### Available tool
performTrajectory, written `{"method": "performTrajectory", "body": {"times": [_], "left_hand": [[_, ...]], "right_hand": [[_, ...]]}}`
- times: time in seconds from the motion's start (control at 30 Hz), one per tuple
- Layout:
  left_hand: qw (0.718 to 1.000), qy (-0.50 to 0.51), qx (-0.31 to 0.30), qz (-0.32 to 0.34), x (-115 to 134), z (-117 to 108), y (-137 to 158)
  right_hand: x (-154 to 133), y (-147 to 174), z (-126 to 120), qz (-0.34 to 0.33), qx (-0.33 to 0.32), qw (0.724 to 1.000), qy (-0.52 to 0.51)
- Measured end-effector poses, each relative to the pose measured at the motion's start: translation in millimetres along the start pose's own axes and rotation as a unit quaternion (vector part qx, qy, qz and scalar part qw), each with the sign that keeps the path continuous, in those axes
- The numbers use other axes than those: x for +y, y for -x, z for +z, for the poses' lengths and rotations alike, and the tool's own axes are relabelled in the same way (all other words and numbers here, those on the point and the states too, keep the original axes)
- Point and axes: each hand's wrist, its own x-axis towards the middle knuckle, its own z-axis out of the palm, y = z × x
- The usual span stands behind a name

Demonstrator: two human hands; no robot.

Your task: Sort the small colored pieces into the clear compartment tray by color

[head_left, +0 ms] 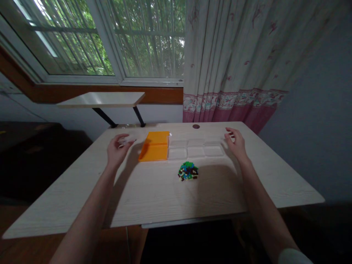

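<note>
My left hand (117, 149) is raised over the left part of the table, its fingers curled round a small clear plastic piece (127, 140) whose exact kind I cannot make out. Just to its right lies an orange two-part tray (154, 154). Several clear shallow plastic trays (177, 153) stand in rows beside the orange one. Past their right end is my right hand (235, 142), fingers apart and bent, with nothing seen in it. A heap of small building bricks (188, 171) in green, blue, black and cream lies in front of the clear trays.
The pale wooden table (154, 198) has a raised shelf (110, 99) on black legs at its back left. A round dark cable hole (196, 126) is near the back edge. Behind are a barred window and a patterned curtain (220, 73).
</note>
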Motion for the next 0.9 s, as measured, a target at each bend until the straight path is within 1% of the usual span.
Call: {"method": "performTrajectory", "body": {"times": [0.07, 0.1, 0.17, 0.2, 0.23, 0.27, 0.3, 0.33, 0.43, 0.53, 0.67, 0.8, 0.9], "left_hand": [[0.990, 0.115, -0.085, 0.018, 39.9, 15.0, 6.5], [0.977, 0.158, -0.142, 0.029, 59.2, 23.7, 11.9], [0.945, 0.231, -0.224, 0.053, 92.6, 42.3, 26.2], [0.930, 0.259, -0.254, 0.062, 105.6, 51.7, 34.1], [0.915, 0.284, -0.280, 0.068, 115.6, 60.8, 42.0], [0.902, 0.312, -0.292, 0.064, 122.5, 69.6, 49.6], [0.890, 0.344, -0.295, 0.054, 126.6, 77.9, 56.6], [0.881, 0.379, -0.282, 0.030, 128.2, 85.4, 63.0], [0.842, 0.470, -0.259, -0.052, 122.9, 102.4, 79.6], [0.820, 0.503, -0.260, -0.085, 114.4, 110.9, 92.6], [0.810, 0.519, -0.254, -0.102, 109.0, 115.8, 100.9], [0.813, 0.513, -0.256, -0.099, 107.9, 117.6, 102.1], [0.814, 0.504, -0.268, -0.108, 109.9, 114.9, 101.1]], "right_hand": [[-26.5, 7.9, 15.4, -0.066, -0.017, 0.997, -0.019], [-39.6, 13.8, 24.2, -0.106, -0.040, 0.993, -0.030], [-63.1, 27.8, 41.7, -0.187, -0.107, 0.976, -0.042], [-72.7, 34.9, 49.6, -0.220, -0.141, 0.964, -0.045], [-80.4, 41.5, 56.6, -0.245, -0.158, 0.955, -0.050], [-86.0, 47.3, 62.3, -0.261, -0.169, 0.949, -0.053], [-89.7, 52.1, 66.8, -0.267, -0.174, 0.946, -0.052], [-91.5, 55.6, 70.0, -0.265, -0.173, 0.947, -0.051], [-90.7, 60.0, 73.5, -0.248, -0.168, 0.953, -0.047], [-88.7, 59.2, 72.1, -0.250, -0.176, 0.950, -0.056], [-88.8, 57.3, 69.8, -0.278, -0.185, 0.941, -0.052], [-87.0, 57.2, 68.7, -0.297, -0.199, 0.934, -0.022], [-87.3, 58.4, 68.0, -0.296, -0.206, 0.932, -0.023]]}}
